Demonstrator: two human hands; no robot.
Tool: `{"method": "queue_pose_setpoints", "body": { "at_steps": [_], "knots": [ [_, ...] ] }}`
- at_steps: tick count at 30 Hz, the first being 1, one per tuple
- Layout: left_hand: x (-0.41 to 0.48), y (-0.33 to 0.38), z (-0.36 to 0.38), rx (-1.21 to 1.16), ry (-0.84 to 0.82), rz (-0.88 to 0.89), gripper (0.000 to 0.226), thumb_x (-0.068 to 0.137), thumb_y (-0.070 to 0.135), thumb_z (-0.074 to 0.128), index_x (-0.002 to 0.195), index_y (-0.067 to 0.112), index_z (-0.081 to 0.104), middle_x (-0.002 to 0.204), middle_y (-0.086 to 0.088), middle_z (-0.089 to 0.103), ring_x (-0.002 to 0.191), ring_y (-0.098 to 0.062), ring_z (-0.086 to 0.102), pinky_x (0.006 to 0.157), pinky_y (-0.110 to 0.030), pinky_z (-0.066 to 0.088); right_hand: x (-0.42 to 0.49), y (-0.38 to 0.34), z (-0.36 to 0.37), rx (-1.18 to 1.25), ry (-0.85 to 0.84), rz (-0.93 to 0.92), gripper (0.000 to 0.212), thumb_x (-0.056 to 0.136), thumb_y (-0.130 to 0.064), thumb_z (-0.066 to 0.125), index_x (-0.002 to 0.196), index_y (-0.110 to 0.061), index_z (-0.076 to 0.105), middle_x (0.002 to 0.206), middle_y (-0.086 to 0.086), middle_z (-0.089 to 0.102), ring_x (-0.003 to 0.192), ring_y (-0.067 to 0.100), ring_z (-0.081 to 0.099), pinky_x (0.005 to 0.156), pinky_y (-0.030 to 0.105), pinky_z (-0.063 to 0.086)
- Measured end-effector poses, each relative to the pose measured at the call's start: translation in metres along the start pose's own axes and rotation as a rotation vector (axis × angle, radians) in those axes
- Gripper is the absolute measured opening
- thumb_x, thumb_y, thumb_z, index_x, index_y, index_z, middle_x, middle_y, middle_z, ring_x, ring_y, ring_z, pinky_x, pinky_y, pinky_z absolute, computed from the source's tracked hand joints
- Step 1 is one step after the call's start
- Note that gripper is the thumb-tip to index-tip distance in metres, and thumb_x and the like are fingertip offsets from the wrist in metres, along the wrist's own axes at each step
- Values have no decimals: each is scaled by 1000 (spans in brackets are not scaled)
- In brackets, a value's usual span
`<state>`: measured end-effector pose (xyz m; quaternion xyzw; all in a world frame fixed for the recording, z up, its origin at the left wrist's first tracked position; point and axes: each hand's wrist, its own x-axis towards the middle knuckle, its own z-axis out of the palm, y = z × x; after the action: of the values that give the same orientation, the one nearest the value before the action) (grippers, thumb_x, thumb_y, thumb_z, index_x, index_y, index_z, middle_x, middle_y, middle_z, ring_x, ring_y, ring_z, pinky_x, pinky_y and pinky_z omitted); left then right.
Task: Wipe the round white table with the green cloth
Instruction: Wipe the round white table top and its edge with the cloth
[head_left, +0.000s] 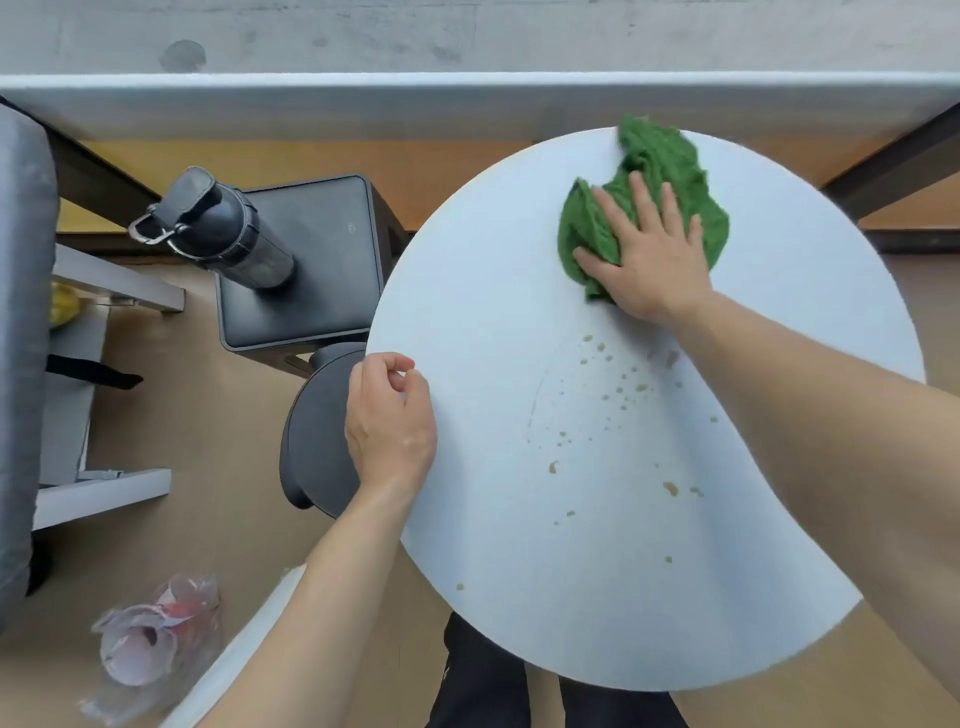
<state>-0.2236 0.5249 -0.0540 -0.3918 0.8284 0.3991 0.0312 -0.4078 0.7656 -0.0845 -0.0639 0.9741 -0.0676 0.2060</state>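
The round white table fills the right half of the view. A crumpled green cloth lies near the table's far edge, one corner reaching over the rim. My right hand presses flat on the cloth with the fingers spread. Small brownish-yellow spots are scattered over the middle and near part of the tabletop. My left hand rests at the table's left rim with the fingers curled and nothing visible in them.
A black square stool with a dark water bottle on it stands left of the table. A round dark seat sits below the left rim. A grey sofa edge and a crumpled plastic bag lie further left.
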Motion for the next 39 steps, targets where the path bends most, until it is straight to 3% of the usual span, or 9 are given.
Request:
{"method": "queue_pose_setpoints", "body": {
  "at_steps": [5, 12, 17, 19, 23, 27, 31, 35, 39],
  "knots": [
    [-9, 1, 6, 23, -32, 32, 14, 94, 21, 48, 102, 22, 59, 98, 9, 53, 92, -15, 54, 76, -29, 37, -49, 0, 28, 82, 79, 234, 76, 95, -69, 23, 159, -36, 0, 168, -1, -15, 153, 32, -15, 121, 59, -2],
    [-16, -7, -5, 67, -34, 70, 13, 92, 22, 50, 100, 22, 60, 99, 7, 53, 91, -18, 56, 77, -31, 38, -189, -110, 112, -24, -21, -295, 76, 92, -66, 34, 159, -38, 12, 169, 2, -6, 154, 34, -10, 120, 62, 7],
    [-23, -5, -3, 119, -66, 93, 13, 92, 22, 49, 99, 24, 60, 99, 9, 53, 92, -18, 55, 77, -31, 36, -205, -78, 115, -156, -91, -615, 81, 89, -68, 44, 158, -44, 8, 169, -4, -3, 155, 29, -6, 122, 56, 0],
    [-26, -2, 2, 123, -90, 96, 14, 93, 22, 48, 100, 23, 60, 101, 8, 53, 92, -17, 54, 77, -31, 36, -167, -52, 93, -154, -68, -520, 75, 91, -71, 35, 157, -48, 7, 168, -6, -2, 155, 26, -4, 123, 56, 1],
    [-35, 1, 13, 173, -170, 117, 16, 94, 26, 46, 103, 25, 59, 107, 9, 54, 92, -15, 56, 76, -32, 41, -107, 21, 46, -46, -5, -69, 74, 92, -74, 28, 156, -49, 0, 168, -8, -10, 154, 24, -11, 123, 55, 3],
    [-47, -1, 23, 193, -211, 112, 17, 95, 27, 45, 105, 25, 59, 107, 8, 54, 94, -16, 57, 77, -31, 41, -120, 92, 34, 87, 49, 274, 75, 94, -73, 26, 158, -43, 1, 168, -7, -12, 154, 25, -11, 123, 55, 0],
    [-57, -4, 28, 156, -184, 36, 16, 96, 26, 46, 104, 24, 60, 108, 7, 54, 92, -17, 57, 76, -31, 39, -166, 64, 64, 134, 101, 427, 75, 97, -66, 24, 160, -33, 1, 168, 0, -14, 153, 32, -11, 122, 58, 1],
    [-69, -7, 26, 108, -128, -28, 15, 95, 24, 47, 104, 23, 59, 107, 6, 54, 87, -15, 54, 77, -30, 36, -214, -14, 98, 48, 34, 80, 73, 97, -66, 26, 158, -40, -3, 167, 1, -18, 152, 32, -18, 121, 56, -7],
    [-84, -18, 22, 136, -73, -8, 15, 94, 23, 49, 104, 21, 60, 107, 4, 55, 90, -16, 53, 79, -30, 35, -274, -41, 132, -68, -80, -393, 76, 91, -65, 36, 158, -41, 10, 169, 1, -7, 154, 33, -10, 120, 62, 5]
  ]
}}
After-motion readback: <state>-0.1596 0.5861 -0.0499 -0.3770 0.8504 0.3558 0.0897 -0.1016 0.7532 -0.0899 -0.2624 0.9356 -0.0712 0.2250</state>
